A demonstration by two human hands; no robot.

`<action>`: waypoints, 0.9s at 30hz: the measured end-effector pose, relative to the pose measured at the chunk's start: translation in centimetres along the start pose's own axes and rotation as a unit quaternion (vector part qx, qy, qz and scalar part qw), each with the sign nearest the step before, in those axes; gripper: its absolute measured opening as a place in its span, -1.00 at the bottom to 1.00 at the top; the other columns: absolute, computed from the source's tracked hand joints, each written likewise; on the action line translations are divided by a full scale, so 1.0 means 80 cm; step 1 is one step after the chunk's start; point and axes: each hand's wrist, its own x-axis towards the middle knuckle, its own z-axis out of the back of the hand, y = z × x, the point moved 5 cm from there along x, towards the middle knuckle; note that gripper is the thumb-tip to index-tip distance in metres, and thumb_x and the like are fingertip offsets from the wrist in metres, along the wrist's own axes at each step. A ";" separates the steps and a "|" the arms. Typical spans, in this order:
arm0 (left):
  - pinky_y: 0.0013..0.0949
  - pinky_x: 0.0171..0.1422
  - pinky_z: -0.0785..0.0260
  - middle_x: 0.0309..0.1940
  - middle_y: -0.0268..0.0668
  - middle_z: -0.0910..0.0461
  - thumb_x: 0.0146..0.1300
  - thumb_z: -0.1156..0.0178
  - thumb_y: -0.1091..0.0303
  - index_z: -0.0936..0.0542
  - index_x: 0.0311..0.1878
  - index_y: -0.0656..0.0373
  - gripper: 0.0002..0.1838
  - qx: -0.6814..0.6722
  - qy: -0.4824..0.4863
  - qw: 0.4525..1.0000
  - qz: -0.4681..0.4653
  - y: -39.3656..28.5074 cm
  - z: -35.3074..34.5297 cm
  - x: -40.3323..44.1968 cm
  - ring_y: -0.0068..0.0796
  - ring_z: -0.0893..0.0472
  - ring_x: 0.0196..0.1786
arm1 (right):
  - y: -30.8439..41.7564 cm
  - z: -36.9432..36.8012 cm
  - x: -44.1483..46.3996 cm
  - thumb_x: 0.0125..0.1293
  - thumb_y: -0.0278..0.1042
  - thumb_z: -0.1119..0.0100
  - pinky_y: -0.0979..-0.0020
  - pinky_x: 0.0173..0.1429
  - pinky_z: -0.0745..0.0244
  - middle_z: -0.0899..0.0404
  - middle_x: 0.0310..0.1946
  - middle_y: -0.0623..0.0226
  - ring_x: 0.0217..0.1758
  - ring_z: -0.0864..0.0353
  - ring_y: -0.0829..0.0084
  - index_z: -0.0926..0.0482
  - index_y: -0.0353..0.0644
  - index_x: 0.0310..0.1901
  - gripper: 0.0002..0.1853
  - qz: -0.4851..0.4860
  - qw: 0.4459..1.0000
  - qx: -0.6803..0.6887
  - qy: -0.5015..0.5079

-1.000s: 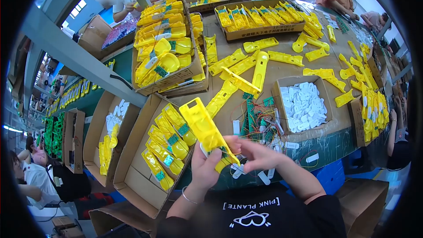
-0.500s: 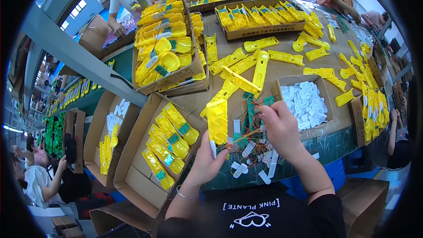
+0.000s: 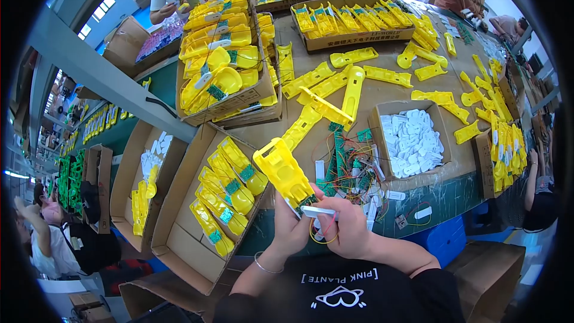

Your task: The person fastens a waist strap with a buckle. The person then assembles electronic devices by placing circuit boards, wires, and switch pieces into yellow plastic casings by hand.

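Note:
A yellow plastic shell (image 3: pixel 283 170) is held tilted in my left hand (image 3: pixel 288 228), fingers wrapped round its lower end. My right hand (image 3: pixel 350 227) pinches a white plastic piece (image 3: pixel 318 211) against that end, where a bit of green circuit board shows. A thin yellow wire loops below the white piece. Just beyond my hands lies a tangle of red wires, green boards and white parts (image 3: pixel 353 170). Left of the shell, a cardboard box (image 3: pixel 182 236) holds several yellow shells with green boards (image 3: pixel 226 188).
A box of white pieces (image 3: pixel 412 143) stands on the right. Loose yellow shells (image 3: pixel 388 76) lie across the table. Filled boxes (image 3: pixel 353 40) stand at the back and left. A metal beam (image 3: pixel 113 72) crosses the upper left. Other people work beyond the table.
My right hand has come back from the wire tangle to the shell and now holds a white piece there. The shell has swung to lean left.

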 end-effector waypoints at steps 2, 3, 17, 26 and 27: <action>-0.39 0.05 -0.29 -0.14 -0.23 -0.37 0.21 -0.05 0.50 -0.13 0.05 0.23 -0.60 0.004 -0.009 1.000 -0.010 0.000 -0.001 -0.001 -0.46 -0.44 -0.09 | -0.002 0.000 -0.002 0.22 -0.52 0.00 0.43 -0.56 -0.38 -0.48 -0.49 0.17 -0.63 -0.50 0.36 -0.30 -0.34 -0.15 -0.80 0.011 1.000 -0.004 -0.016; -0.39 0.05 -0.29 -0.14 -0.23 -0.37 0.21 -0.05 0.50 -0.13 0.05 0.23 -0.60 0.004 -0.009 1.000 -0.010 0.000 -0.002 -0.003 -0.46 -0.44 -0.09 | 0.000 -0.001 -0.004 0.22 -0.52 0.00 0.43 -0.56 -0.38 -0.48 -0.49 0.17 -0.63 -0.50 0.36 -0.30 -0.34 -0.15 -0.80 0.010 1.000 -0.004 -0.015; -0.40 0.01 -0.34 -0.13 -0.20 -0.48 0.14 -0.14 0.48 -0.14 0.14 0.27 -0.47 0.203 0.008 0.979 0.025 0.027 0.023 -0.015 -0.42 -0.51 -0.09 | -0.019 0.005 0.002 -0.02 -0.60 -0.15 0.29 -0.45 -0.43 -0.49 -0.47 0.14 -0.49 -0.51 0.17 -0.34 -0.28 -0.12 -0.63 0.034 0.993 -0.060 0.100; -0.31 0.11 -0.29 0.03 0.01 -0.38 0.06 -0.16 0.50 -0.03 0.29 0.30 -0.26 0.230 0.061 0.967 0.092 0.046 0.017 -0.035 -0.19 -0.46 0.06 | -0.013 0.029 0.050 -0.04 -0.52 -0.05 0.29 -0.33 -0.35 -0.34 -0.40 0.18 -0.39 -0.38 0.21 -0.28 -0.33 -0.02 -0.55 0.124 0.936 -0.322 0.077; -0.35 0.07 -0.31 -0.03 -0.06 -0.41 0.04 -0.16 0.53 -0.08 0.27 0.32 -0.29 0.289 0.045 0.955 0.050 0.036 0.015 -0.031 -0.28 -0.48 0.00 | -0.018 0.027 0.050 -0.03 -0.52 -0.05 0.30 -0.34 -0.34 -0.31 -0.40 0.19 -0.39 -0.37 0.23 -0.28 -0.35 -0.02 -0.55 0.102 0.926 -0.351 0.098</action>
